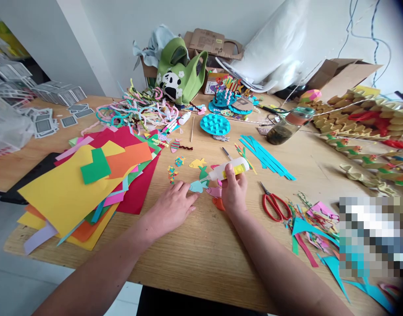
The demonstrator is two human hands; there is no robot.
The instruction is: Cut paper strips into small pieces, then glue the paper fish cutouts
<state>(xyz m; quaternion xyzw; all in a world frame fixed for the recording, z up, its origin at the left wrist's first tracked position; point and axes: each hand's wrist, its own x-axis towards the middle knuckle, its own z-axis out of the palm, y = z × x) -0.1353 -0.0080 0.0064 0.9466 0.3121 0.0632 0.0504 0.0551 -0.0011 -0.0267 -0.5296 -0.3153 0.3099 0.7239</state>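
Note:
My right hand (234,188) is closed round a white glue bottle (237,168) with a yellow label, tilted so its nozzle points down-left at a light blue paper fish (197,186). The nozzle tip is at or just over the fish. My left hand (175,205) lies on the table with its fingers at the left edge of that fish. Close by are a yellow fish (197,163), a green one (203,174), a pink one (214,192) and an orange one (218,203), partly behind my right hand. Small confetti pieces (172,174) lie beyond my left hand.
Coloured paper sheets (73,188) are piled at left. Red-handled scissors (275,208) and paper scraps (315,219) lie at right. Farther back are blue strips (269,157), a glass jar (288,127), a blue disc (215,125), pipe cleaners (135,109) and a green bag (188,79).

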